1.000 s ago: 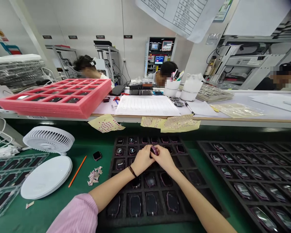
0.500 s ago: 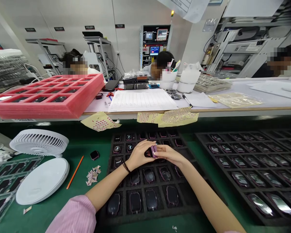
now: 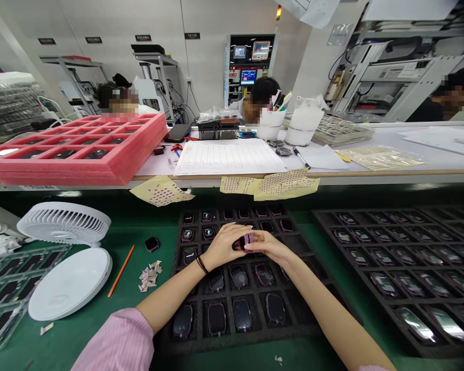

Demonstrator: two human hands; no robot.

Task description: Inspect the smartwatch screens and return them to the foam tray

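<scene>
Hands (image 3: 232, 246) over foam tray (image 3: 163, 344), green bench (image 3: 127, 293)

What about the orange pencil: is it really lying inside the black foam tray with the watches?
Not quite: the orange pencil lies on the green mat, outside the black foam tray and to its left, as the head view shows. The tray does hold the watches.

- watch case (image 3: 245, 241) turned, purple edge now showing betw. hands, not covered by fingers
- L hand (image 3: 225, 247) & R hand (image 3: 268, 246) further apart, holding it from either side
- pink foam tray (image 3: 77, 174) sits higher & more left in view
</scene>
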